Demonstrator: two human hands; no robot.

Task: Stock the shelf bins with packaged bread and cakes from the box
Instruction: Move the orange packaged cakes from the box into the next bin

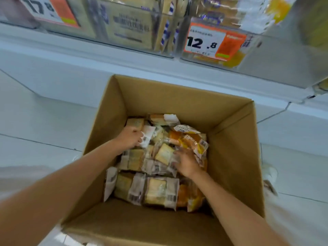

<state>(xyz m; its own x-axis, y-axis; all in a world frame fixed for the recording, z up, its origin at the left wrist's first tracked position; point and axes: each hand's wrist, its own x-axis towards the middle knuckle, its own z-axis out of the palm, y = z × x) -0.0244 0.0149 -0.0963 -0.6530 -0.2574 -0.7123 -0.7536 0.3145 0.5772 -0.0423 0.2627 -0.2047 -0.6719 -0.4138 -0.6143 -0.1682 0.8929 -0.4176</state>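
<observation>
An open cardboard box (230, 139) stands on the floor below the shelf and holds several wrapped bread and cake packs. Both my hands are down inside it. My left hand (130, 137) grips a white-wrapped bread pack (148, 135) near the box's left wall. My right hand (186, 161) curls round a pale square bread pack (164, 153) in the middle of the pile. Orange-wrapped cake packs (188, 141) lie at the right. More pale packs (159, 190) lie along the near side.
Clear shelf bins (127, 27) above the box hold packaged bread behind price tags reading 12.8 (202, 42) and 17 (38, 6). The white shelf base (71, 71) runs across behind the box. Pale floor tiles (35, 125) lie on both sides.
</observation>
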